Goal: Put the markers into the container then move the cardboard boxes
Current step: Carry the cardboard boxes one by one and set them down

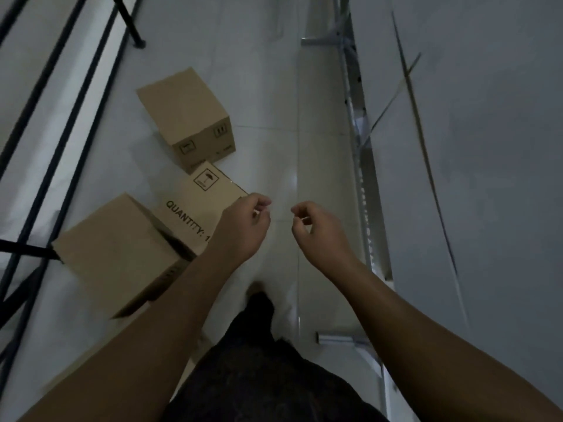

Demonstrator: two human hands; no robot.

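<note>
Three brown cardboard boxes lie on the pale tiled floor to my left. The far box [189, 117] stands apart. A middle box [198, 202] printed "QUANTITY" leans against the near box [118, 254]. My left hand [243, 226] hovers over the right edge of the middle box, fingers loosely curled, holding nothing. A short way to its right, my right hand [316, 229] hangs over bare floor, also loosely curled and empty. No markers or container are in view.
Black metal table legs [61, 123] run along the left side. A grey metal shelving frame [359, 147] and grey wall line the right. My dark trousers and a foot [259, 303] are below the hands. Bare tiled floor runs between the boxes and the frame.
</note>
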